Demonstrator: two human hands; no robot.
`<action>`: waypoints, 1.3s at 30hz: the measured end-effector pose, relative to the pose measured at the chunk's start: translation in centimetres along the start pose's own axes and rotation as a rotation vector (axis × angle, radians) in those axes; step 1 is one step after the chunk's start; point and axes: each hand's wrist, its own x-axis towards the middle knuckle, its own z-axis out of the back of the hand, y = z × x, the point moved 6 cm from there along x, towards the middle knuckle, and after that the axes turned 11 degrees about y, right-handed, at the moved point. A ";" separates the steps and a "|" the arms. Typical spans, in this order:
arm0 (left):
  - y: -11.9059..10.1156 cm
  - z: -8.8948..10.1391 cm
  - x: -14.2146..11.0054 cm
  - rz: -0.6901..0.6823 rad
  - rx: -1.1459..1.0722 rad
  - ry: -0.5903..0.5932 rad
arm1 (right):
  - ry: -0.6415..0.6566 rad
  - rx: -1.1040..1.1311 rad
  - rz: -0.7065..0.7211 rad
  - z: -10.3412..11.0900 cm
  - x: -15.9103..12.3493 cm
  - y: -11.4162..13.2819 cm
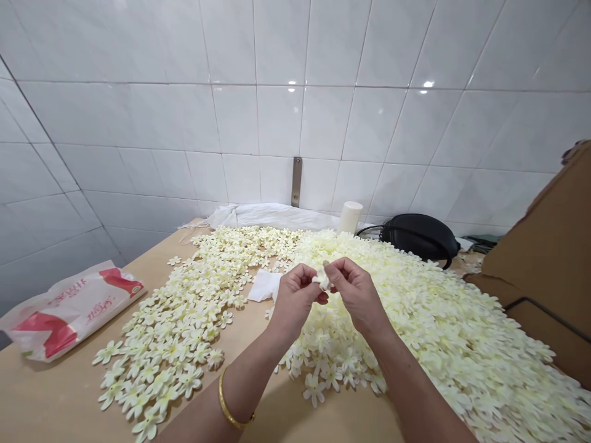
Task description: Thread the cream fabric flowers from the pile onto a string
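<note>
Between my two hands is a small white artificial flower, held above the table. My left hand pinches it from the left, a gold bangle on that wrist. From the right, my right hand closes on the same flower with thumb and fingers. Part of the flower is hidden behind the fingertips. Under and beyond my right arm spreads a deep heap of pale yellow-white flowers. A thinner layer of similar flowers lies to the left. A folded white paper sits between the two groups.
A white plastic packet with red print lies at the table's left edge. Along the tiled wall are a white sheet, a white cylinder and a black case. A cardboard box stands on the right.
</note>
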 end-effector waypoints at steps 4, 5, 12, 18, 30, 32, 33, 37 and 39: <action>0.1 0.3 0.0 0.010 -0.091 -0.037 | 0.100 0.104 -0.069 -0.7 0.1 -0.6; 0.2 0.3 0.0 0.026 -0.124 -0.043 | 0.123 0.114 -0.071 -0.8 0.1 -0.7; 3.0 1.2 0.1 0.278 -0.440 -0.219 | -0.011 -0.433 0.107 -0.9 -0.1 -0.6; 3.4 1.9 0.5 0.279 -0.502 -0.275 | 0.034 -0.557 0.305 -2.4 -0.7 0.9; 2.4 0.5 0.2 0.332 -0.321 -0.063 | -0.087 -0.165 0.013 0.0 0.1 -2.1; 1.9 0.2 0.1 0.256 -0.220 -0.022 | -0.081 -0.196 0.023 -0.2 0.1 -2.1; 1.7 0.1 0.0 0.223 -0.179 -0.018 | -0.080 -0.201 0.028 -0.3 0.1 -2.0; 1.3 0.5 0.0 0.158 -0.105 -0.070 | -0.043 -0.106 0.025 -0.4 0.1 -1.5; 1.1 0.7 0.1 0.146 -0.101 -0.072 | 0.023 -0.027 0.021 -0.7 0.2 -1.3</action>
